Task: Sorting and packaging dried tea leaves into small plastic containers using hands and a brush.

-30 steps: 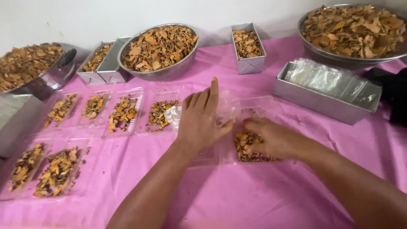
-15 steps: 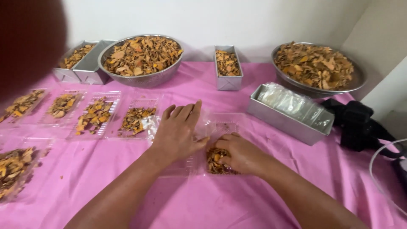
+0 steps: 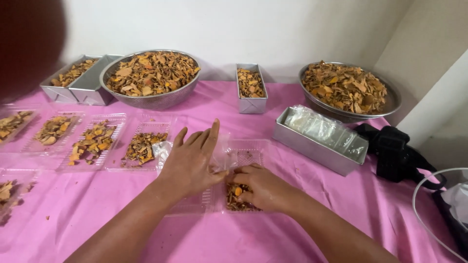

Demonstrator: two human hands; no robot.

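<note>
Head view: I see my left hand [image 3: 191,163] lying flat and open, fingers spread, on the clear lid of a hinged plastic container [image 3: 233,179] near the front middle of the pink-covered table [image 3: 273,238]. My right hand [image 3: 257,187] is curled over the dried orange chips [image 3: 234,199] in that container's tray, fingertips pressing into them. Just left sits a filled clear tray [image 3: 142,147], one of a row running toward the left edge. A steel bowl [image 3: 151,80] of chips stands at the back edge, and a steel tin of clear bags [image 3: 319,139] toward the right.
</note>
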